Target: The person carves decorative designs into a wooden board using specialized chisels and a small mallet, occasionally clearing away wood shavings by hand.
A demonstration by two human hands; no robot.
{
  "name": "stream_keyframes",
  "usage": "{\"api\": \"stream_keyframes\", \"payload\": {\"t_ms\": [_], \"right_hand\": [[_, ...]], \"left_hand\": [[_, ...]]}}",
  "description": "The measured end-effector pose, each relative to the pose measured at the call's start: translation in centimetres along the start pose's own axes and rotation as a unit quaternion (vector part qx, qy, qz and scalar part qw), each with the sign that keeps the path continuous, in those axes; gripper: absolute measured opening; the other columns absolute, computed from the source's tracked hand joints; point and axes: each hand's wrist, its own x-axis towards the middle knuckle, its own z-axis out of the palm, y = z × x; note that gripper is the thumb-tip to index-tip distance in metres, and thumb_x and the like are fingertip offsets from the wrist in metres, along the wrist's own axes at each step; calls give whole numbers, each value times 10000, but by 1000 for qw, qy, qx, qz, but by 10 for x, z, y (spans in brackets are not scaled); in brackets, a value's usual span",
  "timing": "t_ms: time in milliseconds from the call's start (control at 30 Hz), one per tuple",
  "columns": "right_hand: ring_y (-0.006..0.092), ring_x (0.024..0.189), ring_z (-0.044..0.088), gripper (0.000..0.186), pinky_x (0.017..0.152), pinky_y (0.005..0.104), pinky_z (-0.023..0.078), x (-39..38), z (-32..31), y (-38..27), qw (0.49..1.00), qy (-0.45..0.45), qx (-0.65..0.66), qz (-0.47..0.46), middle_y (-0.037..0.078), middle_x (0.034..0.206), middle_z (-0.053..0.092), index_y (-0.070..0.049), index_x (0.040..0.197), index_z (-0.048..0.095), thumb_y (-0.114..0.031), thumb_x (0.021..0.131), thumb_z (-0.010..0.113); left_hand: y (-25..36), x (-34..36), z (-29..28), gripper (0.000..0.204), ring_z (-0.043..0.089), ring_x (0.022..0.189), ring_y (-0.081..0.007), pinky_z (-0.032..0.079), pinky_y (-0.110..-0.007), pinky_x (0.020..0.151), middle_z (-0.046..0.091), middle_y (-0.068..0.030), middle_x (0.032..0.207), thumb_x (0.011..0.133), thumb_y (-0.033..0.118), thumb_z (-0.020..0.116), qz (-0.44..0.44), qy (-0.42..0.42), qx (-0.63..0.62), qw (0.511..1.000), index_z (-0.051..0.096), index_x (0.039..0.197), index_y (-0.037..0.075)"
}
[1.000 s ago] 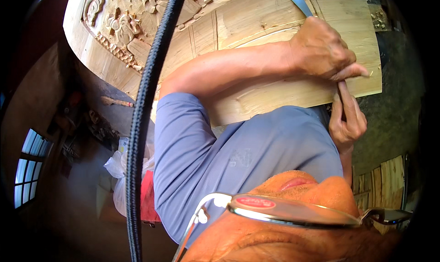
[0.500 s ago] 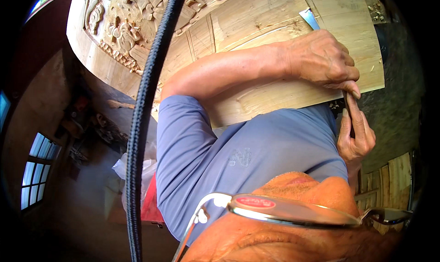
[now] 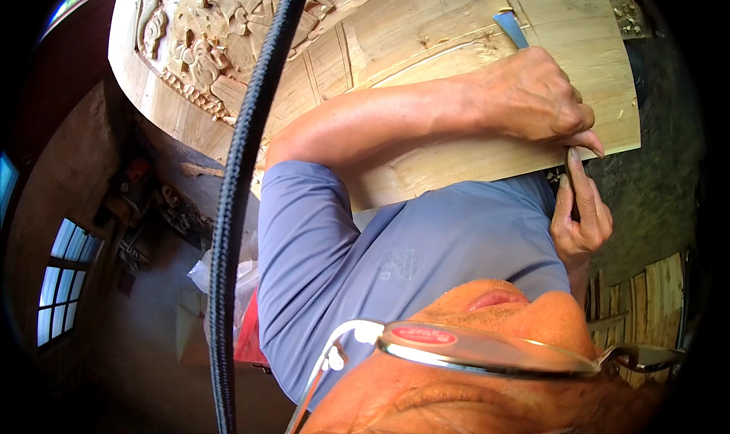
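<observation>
My left arm reaches across the panel, and my left hand is closed in a fist around a chisel. The chisel's flat metal blade sticks out beyond the knuckles and lies over the pale wooden panel. Its thumb points out toward the panel's near right edge. Just past that edge, my right hand has its thumb and fingers closed around the chisel's handle end, which is mostly hidden behind them. Raised carving covers the panel's far left part.
A black braided cable hangs down across the view at the left. Wood chips lie beyond the panel's right edge. Wooden boards stand at the lower right. A red object and clear plastic are beside my left elbow.
Both hands have shifted slightly, the right one a little to the left and downward. The chisel blade has moved slightly to the left, and less of the handle shows between the hands.
</observation>
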Motion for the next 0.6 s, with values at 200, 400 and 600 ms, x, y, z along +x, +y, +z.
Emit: {"api": "stream_keyframes", "payload": {"t_ms": [200,400,600], "right_hand": [[247,602,613,374,583,361,538,6,2,-3,1000,12,1,-13,148,1053,804,79,1250,730,157,885,734],[282,626,638,362,612,356,547,25,24,7,999,30,24,-37,170,1004,786,74,1232,741,164,882,727],[266,705,719,351,649,350,567,14,-18,-9,998,-36,29,47,170,1000,783,71,1255,733,146,913,705]], "left_hand": [[1,4,3,556,652,531,-265,471,-402,456,596,-42,554,994,543,692,27,14,4,1000,577,654,118],[-11,-1,-13,534,632,514,-220,459,-377,453,578,-16,544,986,534,711,-43,67,115,990,568,646,147],[-6,-2,0,513,620,549,-216,455,-379,459,534,-9,591,989,508,718,62,62,-9,996,559,677,132]]}}
